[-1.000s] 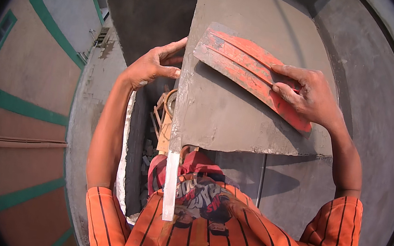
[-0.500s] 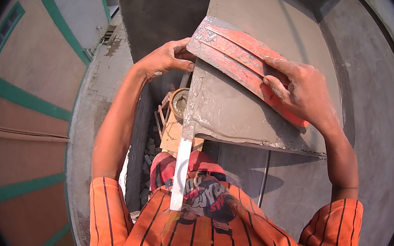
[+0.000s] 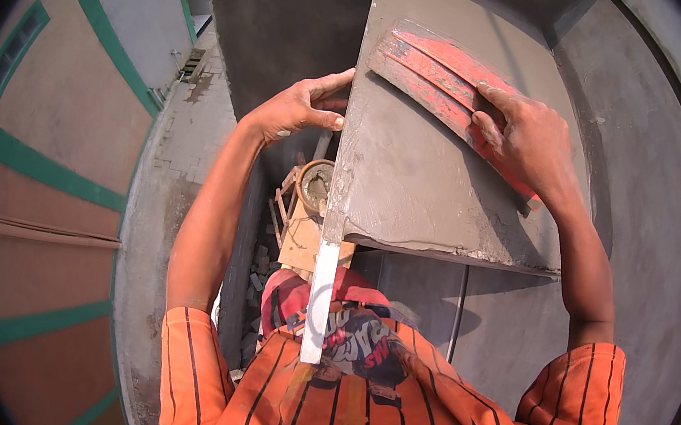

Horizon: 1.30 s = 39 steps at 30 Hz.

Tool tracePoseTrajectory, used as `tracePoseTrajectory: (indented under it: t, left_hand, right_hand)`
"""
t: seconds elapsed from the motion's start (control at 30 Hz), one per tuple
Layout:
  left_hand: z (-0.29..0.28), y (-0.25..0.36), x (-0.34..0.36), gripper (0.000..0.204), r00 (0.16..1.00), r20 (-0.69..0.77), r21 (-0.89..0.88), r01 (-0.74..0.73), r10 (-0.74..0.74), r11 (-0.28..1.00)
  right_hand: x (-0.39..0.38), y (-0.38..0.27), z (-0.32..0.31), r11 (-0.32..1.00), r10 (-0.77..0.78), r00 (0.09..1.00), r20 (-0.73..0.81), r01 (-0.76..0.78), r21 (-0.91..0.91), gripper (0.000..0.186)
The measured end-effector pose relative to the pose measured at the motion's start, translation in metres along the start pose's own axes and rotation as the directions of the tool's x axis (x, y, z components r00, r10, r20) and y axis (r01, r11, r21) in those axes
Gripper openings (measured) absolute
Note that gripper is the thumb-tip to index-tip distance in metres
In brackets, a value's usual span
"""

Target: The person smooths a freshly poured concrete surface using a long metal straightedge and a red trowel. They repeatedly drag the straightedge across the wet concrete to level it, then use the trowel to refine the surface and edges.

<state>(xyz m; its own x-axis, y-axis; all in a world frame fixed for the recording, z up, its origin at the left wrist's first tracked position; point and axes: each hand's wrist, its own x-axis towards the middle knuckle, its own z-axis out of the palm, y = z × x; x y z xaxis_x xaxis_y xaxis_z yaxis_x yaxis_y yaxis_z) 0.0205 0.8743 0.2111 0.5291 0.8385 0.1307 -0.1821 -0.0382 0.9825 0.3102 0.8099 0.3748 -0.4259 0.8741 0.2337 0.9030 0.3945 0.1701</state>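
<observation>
My right hand (image 3: 529,142) presses a red plastering float (image 3: 432,76) flat against a panel of wet grey plaster (image 3: 420,180) on the wall in front of me. My left hand (image 3: 302,107) grips the left edge of that plastered face, fingers curled round the corner. A long pale straightedge (image 3: 321,294) runs down along the corner below the wet patch. The float lies slanted, its upper left end free and its lower right end under my palm.
Far below, between my arms, a bucket (image 3: 314,186) and wooden boards (image 3: 303,242) lie on the ground. A building with green trim (image 3: 47,137) stands at the left. Dry grey plaster (image 3: 639,246) covers the wall at the right.
The view has closed in on the wall. My right hand has slid the float up and to the right across the wet plaster. My left hand stays on the corner edge.
</observation>
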Motion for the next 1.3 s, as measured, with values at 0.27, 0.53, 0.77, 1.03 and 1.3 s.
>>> tracePoseTrajectory:
  t: [0.27,0.53,0.77,1.03,1.3]
  left_hand:
    - [-0.008,0.005,0.0,0.092,0.999,0.025,-0.048,0.035,-0.034,0.998]
    - [-0.001,0.007,-0.001,0.091,1.0,-0.003,-0.041,0.02,-0.02,0.999]
    - [0.0,0.005,-0.017,0.092,1.0,-0.009,-0.06,0.002,-0.003,0.998]
    - [0.013,0.021,-0.038,0.098,0.999,0.018,-0.062,0.047,-0.046,0.997]
    - [0.022,0.029,-0.047,0.102,0.989,-0.019,-0.13,0.141,-0.144,0.981]
  right_hand:
    - [-0.05,-0.061,-0.023,0.941,-0.331,0.928,0.17,0.309,0.141,0.036]
    - [-0.017,-0.004,0.0,0.986,-0.161,0.981,-0.109,0.164,0.019,0.038]
    - [-0.051,-0.047,-0.022,0.921,-0.38,0.921,0.09,0.368,0.127,0.033]
    - [0.102,-0.006,0.028,0.975,-0.214,0.977,0.022,0.212,0.065,0.028]
    - [0.248,0.093,0.081,0.993,0.111,0.981,0.157,-0.105,-0.049,0.037]
